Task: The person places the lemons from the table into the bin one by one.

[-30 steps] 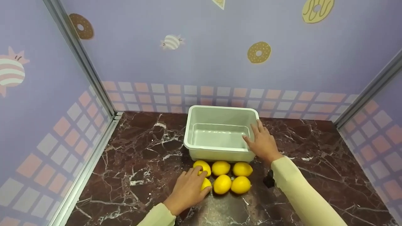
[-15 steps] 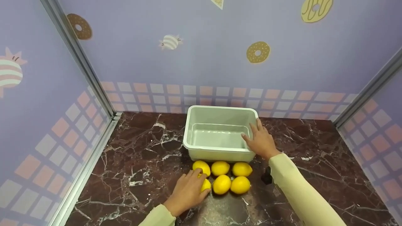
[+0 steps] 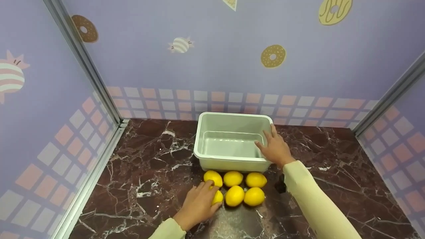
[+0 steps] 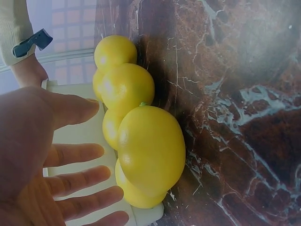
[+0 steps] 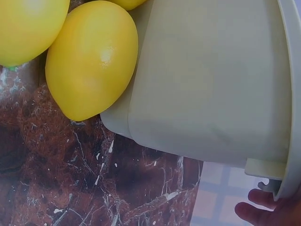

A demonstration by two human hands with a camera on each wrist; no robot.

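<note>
Lemons (image 3: 234, 196) sit before the tub (image 3: 234, 164); only the left wrist view shows my left hand's (image 4: 30, 146) fingers straight, spread; my right hand (image 3: 276, 150) grips the tub's right side.

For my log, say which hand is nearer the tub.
Right: the right hand is at the right end of the tub; the left hand is by lemons in front.

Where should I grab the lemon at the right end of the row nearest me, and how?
Try pinching the lemon around its round middle, coming down from above and a bit from the right. That side looks open, while the lemon on its left and the one behind crowd it.
</note>
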